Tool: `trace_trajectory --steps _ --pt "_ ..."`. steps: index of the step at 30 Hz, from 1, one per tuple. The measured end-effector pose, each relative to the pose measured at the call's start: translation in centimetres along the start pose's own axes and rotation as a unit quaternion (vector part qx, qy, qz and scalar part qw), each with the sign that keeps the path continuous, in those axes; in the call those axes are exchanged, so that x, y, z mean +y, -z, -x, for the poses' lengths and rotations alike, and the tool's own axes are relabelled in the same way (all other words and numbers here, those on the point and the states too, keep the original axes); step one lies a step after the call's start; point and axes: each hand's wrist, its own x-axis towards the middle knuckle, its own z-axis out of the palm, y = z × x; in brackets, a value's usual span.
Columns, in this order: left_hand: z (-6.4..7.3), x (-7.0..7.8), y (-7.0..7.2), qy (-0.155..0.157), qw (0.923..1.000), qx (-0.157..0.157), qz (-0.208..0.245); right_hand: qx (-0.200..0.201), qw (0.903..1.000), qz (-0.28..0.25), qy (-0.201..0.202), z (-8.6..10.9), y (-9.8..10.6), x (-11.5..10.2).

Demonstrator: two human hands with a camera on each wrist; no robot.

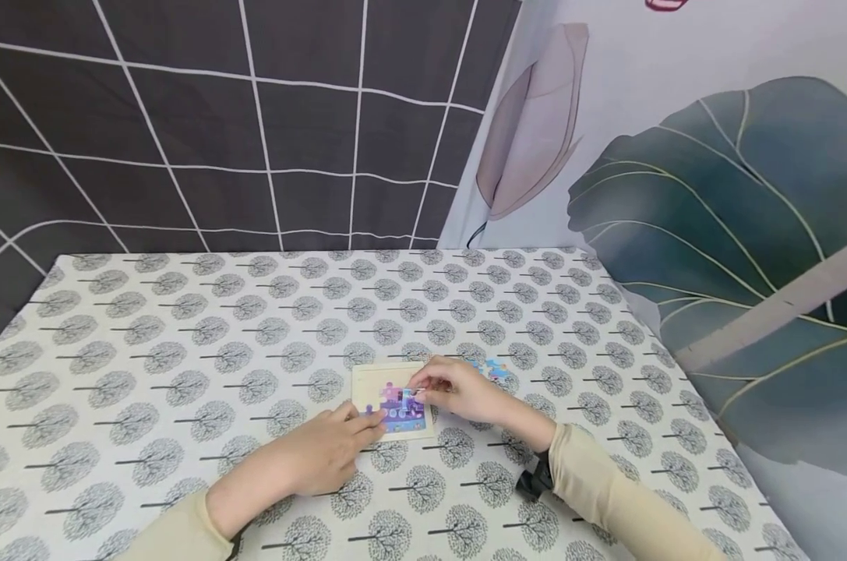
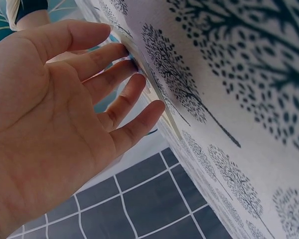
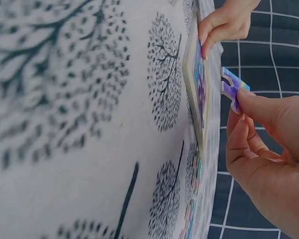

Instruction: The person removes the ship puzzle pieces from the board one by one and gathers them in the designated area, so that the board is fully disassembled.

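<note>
Right wrist cam: flat purple-and-blue jigsaw piece [image 3: 232, 87] pinched in the right hand [image 3: 284, 159], just above the pale rectangular wood-look puzzle tray [image 1: 367, 380]. Left hand's [image 1: 330, 448] loosely spread, fingertips on the tray. Loose mostly blue pieces [image 1: 495, 368] sit nearby.

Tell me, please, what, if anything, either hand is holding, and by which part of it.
The right hand pinches a puzzle piece by one edge, between thumb and fingers. The left hand grips nothing; its fingers rest on the puzzle board.
</note>
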Motion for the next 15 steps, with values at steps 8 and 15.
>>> trace_trajectory --steps 8,15 --pt "0.1 0.0 0.0 0.006 0.9998 -0.001 0.021 0.001 0.9991 0.000 -0.042 1.4 0.5 0.3" --pt "0.2 0.1 0.0 0.013 0.9993 -0.003 0.036 0.009 0.9989 0.002 -0.047 2.4 0.7 1.1"
